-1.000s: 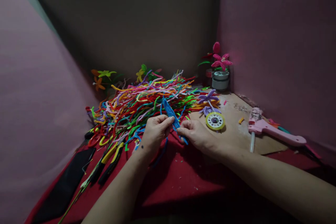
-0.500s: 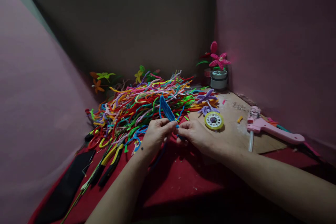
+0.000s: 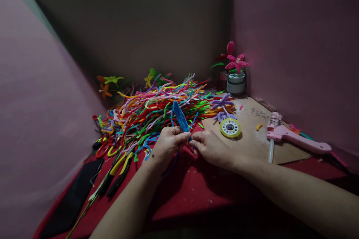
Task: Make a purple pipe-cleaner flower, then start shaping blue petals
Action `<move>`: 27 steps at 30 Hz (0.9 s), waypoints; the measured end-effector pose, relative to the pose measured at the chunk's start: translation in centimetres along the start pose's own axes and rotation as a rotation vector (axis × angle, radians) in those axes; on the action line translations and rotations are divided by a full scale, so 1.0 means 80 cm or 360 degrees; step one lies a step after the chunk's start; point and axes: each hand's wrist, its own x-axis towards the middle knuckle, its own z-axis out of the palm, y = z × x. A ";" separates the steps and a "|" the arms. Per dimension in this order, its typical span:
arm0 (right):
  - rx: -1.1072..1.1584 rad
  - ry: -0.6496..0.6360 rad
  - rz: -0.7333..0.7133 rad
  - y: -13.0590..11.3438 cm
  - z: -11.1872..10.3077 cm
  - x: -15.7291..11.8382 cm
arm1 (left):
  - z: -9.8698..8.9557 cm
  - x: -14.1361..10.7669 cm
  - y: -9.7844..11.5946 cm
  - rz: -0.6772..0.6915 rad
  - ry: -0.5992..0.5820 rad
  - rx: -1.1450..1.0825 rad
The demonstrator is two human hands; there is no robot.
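Note:
Between my two hands is a blue pipe-cleaner petal [image 3: 181,116], flat and pointed, standing up at a slant with loose blue ends around it. My left hand [image 3: 171,141] pinches its lower part between thumb and fingers. Close beside it, my right hand [image 3: 209,145] is closed at the petal's base, its thumb and forefinger pressed on the lower end. Just behind lies a large heap of coloured pipe cleaners [image 3: 159,108]. What the curled fingers cover at the base is hidden.
Yellow-black pliers [image 3: 120,173] and a black phone-like slab [image 3: 74,194] lie left on the red cloth [image 3: 193,201]. At right, a board [image 3: 249,114] bears a tape roll [image 3: 230,128], a purple flower [image 3: 222,102] and a pink glue gun [image 3: 294,138]. A pink flower [image 3: 237,62] stands behind.
The blue petal has turned slightly, showing more of its flat face. My right fingers have shifted a little at its base. The whole view has moved slightly.

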 end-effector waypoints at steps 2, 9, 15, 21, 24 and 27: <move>-0.0161 0.0043 -0.0098 -0.001 0.001 -0.004 | -0.006 0.003 -0.003 -0.0009 -0.0076 0.0017; -0.0303 0.0085 -0.0142 -0.002 0.005 -0.005 | -0.019 0.011 -0.006 -0.0128 -0.0262 -0.0072; -0.0031 -0.0441 -0.0057 -0.015 -0.004 -0.011 | -0.024 0.019 0.010 -0.0050 -0.0156 -0.0203; 0.0196 -0.0875 -0.0476 -0.012 0.002 -0.019 | 0.013 0.038 0.032 -0.0336 -0.0427 0.0176; 0.0159 -0.0939 -0.0481 -0.009 0.003 -0.019 | 0.038 0.052 0.026 -0.0506 -0.0469 0.0241; 0.0080 -0.0986 -0.0487 -0.010 0.002 -0.019 | 0.055 0.064 0.016 -0.0553 -0.0495 0.0290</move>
